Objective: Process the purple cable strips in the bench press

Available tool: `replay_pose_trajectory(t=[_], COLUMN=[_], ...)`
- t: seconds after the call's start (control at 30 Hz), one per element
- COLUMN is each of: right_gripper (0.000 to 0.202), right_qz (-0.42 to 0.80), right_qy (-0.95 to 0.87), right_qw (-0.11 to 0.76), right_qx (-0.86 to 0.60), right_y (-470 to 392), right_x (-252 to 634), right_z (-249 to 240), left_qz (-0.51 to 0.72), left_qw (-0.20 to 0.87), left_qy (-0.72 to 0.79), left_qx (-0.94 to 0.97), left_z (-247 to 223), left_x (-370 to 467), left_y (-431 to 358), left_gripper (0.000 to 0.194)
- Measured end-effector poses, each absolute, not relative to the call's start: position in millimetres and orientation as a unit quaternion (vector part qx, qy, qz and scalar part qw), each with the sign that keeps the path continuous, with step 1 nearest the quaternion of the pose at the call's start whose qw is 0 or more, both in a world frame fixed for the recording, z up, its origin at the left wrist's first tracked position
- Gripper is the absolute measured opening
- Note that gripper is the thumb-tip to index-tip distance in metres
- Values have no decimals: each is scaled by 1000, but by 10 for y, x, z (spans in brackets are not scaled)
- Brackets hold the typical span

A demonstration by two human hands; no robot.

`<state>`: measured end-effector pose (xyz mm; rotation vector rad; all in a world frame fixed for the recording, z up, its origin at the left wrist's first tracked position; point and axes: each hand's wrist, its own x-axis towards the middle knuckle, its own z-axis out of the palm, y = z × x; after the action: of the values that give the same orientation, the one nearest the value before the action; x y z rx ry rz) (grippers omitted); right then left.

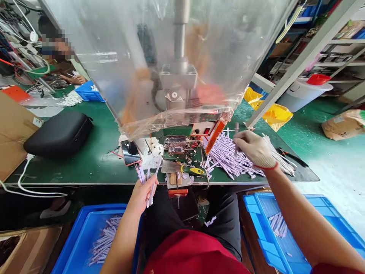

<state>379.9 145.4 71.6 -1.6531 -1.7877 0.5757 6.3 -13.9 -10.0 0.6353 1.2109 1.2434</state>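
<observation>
My bare left hand [145, 192] is closed round a small bunch of thin lilac strips [142, 174] near the table's front edge. My right hand [253, 148], in a pale knit glove with a red cuff, pinches one thin strip [236, 140] between thumb and fingers. Beneath and beside it lies a big pile of lilac strips [228, 156] on the green table. Between the hands sits a small metal fixture [176, 144] with scraps around it. A scraper with a yellow-green handle [194, 170] lies in front of the fixture.
A cloudy plastic shield [137, 45] hangs over the fixture. Blue bins [85, 224] [265, 217] with strips flank my legs. A phone [130, 153], a black case [58, 133] and pliers [292, 156] lie on the table. Another person sits at the far left.
</observation>
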Motion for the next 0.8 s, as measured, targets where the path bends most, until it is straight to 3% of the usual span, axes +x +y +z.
replay_pose_trajectory(t=[0.1, 0.23, 0.43, 0.8], right_gripper=[28, 34, 32, 27], right_qz=[455, 675, 735, 703], right_qy=[-584, -496, -407, -398], right_qw=[372, 307, 335, 351], right_qx=[-560, -452, -426, -474], right_y=[977, 592, 754, 887], right_x=[3540, 2819, 2032, 1834], right_z=[724, 437, 85, -65], left_qz=[547, 574, 581, 578], left_qw=[609, 606, 608, 610], left_qy=[510, 490, 490, 502], left_qx=[267, 251, 227, 204], left_z=[-73, -27, -37, -158], left_x=[86, 120, 69, 10], left_y=[-80, -37, -102, -154], left_gripper=[41, 38, 36, 36])
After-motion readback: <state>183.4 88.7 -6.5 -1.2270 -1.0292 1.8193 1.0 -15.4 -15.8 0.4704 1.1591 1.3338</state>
